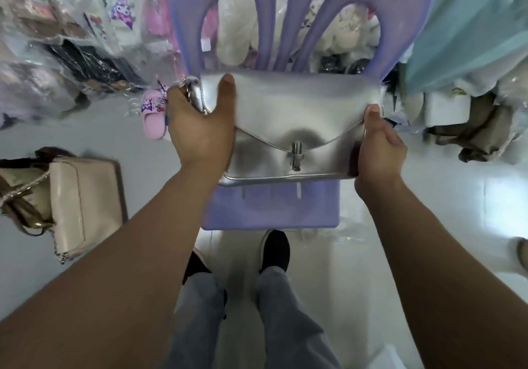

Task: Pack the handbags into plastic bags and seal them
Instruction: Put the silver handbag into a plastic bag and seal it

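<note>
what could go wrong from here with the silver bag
The chain is only bunched under the left hand at the end of the silver handbag; it may slip loose and snag during bagging. The right hand grips just the edge, so the handbag might slip down onto the purple chair.

The scene is viewed through one wide-angle camera worn on the head, directed forward and steeply downward, so that the silver handbag (291, 117) over the purple chair (271, 211) is caught near, at the centre, and the wearer's legs (200, 325) at the lower edge.
</note>
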`<state>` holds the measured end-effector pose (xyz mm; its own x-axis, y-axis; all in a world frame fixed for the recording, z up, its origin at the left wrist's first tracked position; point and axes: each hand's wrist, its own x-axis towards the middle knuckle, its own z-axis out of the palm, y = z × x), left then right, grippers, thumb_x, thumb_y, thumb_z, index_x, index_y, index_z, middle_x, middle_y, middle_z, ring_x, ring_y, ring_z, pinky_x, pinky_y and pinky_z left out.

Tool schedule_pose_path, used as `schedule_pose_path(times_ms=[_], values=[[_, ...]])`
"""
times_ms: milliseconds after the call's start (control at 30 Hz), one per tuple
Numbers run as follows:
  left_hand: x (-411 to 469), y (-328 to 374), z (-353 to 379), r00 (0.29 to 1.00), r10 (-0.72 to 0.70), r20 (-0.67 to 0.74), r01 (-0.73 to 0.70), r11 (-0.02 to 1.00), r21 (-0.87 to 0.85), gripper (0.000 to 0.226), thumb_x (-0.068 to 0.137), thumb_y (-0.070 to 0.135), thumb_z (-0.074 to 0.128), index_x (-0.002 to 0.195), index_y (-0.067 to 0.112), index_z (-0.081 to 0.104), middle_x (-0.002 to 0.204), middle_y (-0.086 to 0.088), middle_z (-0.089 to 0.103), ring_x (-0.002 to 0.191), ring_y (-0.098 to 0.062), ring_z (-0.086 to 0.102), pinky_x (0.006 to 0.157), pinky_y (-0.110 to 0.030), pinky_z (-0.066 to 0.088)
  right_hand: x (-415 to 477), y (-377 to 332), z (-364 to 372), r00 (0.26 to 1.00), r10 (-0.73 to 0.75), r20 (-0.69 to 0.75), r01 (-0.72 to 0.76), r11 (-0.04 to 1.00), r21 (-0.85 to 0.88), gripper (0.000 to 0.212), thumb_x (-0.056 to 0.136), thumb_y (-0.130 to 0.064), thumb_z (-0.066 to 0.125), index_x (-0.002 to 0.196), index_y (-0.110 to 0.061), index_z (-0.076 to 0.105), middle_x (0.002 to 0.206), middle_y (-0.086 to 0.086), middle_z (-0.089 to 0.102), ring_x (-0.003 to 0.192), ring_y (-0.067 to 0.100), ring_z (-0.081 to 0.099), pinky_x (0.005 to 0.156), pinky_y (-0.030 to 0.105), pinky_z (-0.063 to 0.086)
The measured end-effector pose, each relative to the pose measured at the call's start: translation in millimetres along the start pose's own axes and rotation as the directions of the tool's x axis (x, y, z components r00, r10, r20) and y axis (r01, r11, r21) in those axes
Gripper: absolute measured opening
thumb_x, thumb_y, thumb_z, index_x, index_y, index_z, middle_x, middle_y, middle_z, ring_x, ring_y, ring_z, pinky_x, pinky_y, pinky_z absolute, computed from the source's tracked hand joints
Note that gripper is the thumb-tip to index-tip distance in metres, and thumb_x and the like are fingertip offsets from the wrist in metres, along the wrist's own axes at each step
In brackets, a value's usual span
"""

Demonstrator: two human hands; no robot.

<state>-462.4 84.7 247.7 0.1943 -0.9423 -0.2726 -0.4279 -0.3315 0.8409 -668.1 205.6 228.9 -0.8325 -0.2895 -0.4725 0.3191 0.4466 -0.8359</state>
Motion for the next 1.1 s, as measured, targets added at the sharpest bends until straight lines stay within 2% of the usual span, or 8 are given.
schedule_pose_path(times_ms=[100, 233, 400, 533, 733, 900, 1000, 1100], values=[[4.6, -9.2, 17.1, 0.999, -0.031, -0.019, 0.033, 0.992, 0.118, 0.065, 0.081, 0.063, 0.063, 0.119, 0.011, 0.054, 0.121, -0.008, 0.057, 0.111, -0.025, 0.056, 0.098, -0.029, 0.043, 15.2, 11.7, -1.2, 0.996, 0.074, 0.041, -0.070, 0.993, -0.092, 0.036, 0.088, -0.053, 0.070, 0.073, -0.022, 0.062, 0.072, -0.006, 0.055, 0.067, 0.010, 0.049, 0.071, 0.025, 0.044], [-4.7, -46.8, 29.0, 0.972, -0.228, -0.055, 0.233, 0.912, 0.339, 0.080, 0.086, 0.061, 0.059, 0.141, 0.006, 0.041, 0.138, -0.017, 0.042, 0.126, -0.038, 0.048, 0.108, -0.039, 0.036, 24.3, 44.6, 2.5, 0.949, 0.262, 0.173, -0.200, 0.930, -0.310, 0.029, 0.100, -0.047, 0.059, 0.100, -0.020, 0.069, 0.081, -0.008, 0.060, 0.070, 0.006, 0.053, 0.059, 0.022, 0.043], [-26.6, -84.5, 42.5, 0.972, -0.231, 0.051, 0.195, 0.904, 0.381, 0.106, 0.081, 0.053, 0.072, 0.157, 0.015, 0.009, 0.155, -0.015, 0.029, 0.141, -0.035, 0.033, 0.116, -0.043, 0.030, 27.4, 85.7, 5.0, 0.924, 0.345, 0.165, -0.250, 0.872, -0.421, 0.046, 0.085, -0.057, 0.067, 0.109, -0.018, 0.072, 0.112, 0.003, 0.070, 0.105, 0.027, 0.065, 0.104, 0.043, 0.051], [-19.5, -111.4, 46.2, 0.976, -0.199, 0.083, 0.139, 0.874, 0.466, 0.108, 0.083, 0.054, 0.070, 0.157, 0.010, 0.007, 0.161, -0.017, 0.018, 0.148, -0.034, 0.021, 0.120, -0.045, 0.023, 32.4, 94.2, 13.7, 0.931, 0.322, 0.174, -0.219, 0.871, -0.440, 0.077, 0.060, -0.075, 0.063, 0.117, -0.023, 0.072, 0.114, 0.004, 0.073, 0.109, 0.032, 0.067, 0.101, 0.049, 0.054], [-13.6, -108.3, 59.4, 0.964, -0.266, -0.006, 0.211, 0.752, 0.624, 0.097, 0.085, 0.058, 0.064, 0.155, 0.013, 0.015, 0.159, -0.022, 0.017, 0.145, -0.042, 0.024, 0.119, -0.051, 0.020, 35.3, 93.8, 22.1, 0.940, 0.299, 0.164, -0.208, 0.885, -0.416, 0.046, 0.086, -0.049, 0.070, 0.118, -0.016, 0.071, 0.112, 0.004, 0.074, 0.106, 0.030, 0.068, 0.100, 0.045, 0.054], [-55.7, -65.3, 82.1, 0.993, 0.101, 0.068, -0.121, 0.785, 0.607, 0.068, 0.085, 0.040, 0.065, 0.144, 0.015, 0.043, 0.156, -0.017, 0.030, 0.141, -0.039, 0.028, 0.115, -0.044, 0.017, 23.4, 75.5, -12.4, 0.955, 0.264, 0.135, -0.192, 0.898, -0.396, 0.045, 0.087, -0.046, 0.068, 0.126, -0.024, 0.066, 0.108, -0.005, 0.073, 0.105, 0.025, 0.070, 0.100, 0.042, 0.054], [-90.4, -34.0, 112.3, 0.892, 0.357, 0.279, -0.442, 0.820, 0.363, 0.049, 0.086, 0.034, 0.061, 0.128, 0.009, 0.057, 0.131, -0.013, 0.057, 0.123, -0.035, 0.050, 0.107, -0.036, 0.029, 24.7, 72.4, -59.1, 0.975, 0.216, 0.046, -0.183, 0.906, -0.382, 0.039, 0.093, -0.046, 0.065, 0.126, -0.027, 0.065, 0.110, -0.006, 0.074, 0.104, 0.022, 0.069, 0.100, 0.042, 0.053], [-147.9, -11.0, 156.9, 0.797, 0.361, 0.484, -0.468, 0.876, 0.117, 0.036, 0.091, 0.029, 0.060, 0.121, 0.011, 0.060, 0.117, -0.006, 0.062, 0.107, -0.022, 0.059, 0.093, -0.032, 0.045, 32.9, 78.2, -111.0, 0.980, 0.194, -0.051, -0.198, 0.903, -0.380, 0.038, 0.094, -0.049, 0.063, 0.127, -0.029, 0.064, 0.113, -0.006, 0.073, 0.105, 0.020, 0.069, 0.101, 0.044, 0.052]])
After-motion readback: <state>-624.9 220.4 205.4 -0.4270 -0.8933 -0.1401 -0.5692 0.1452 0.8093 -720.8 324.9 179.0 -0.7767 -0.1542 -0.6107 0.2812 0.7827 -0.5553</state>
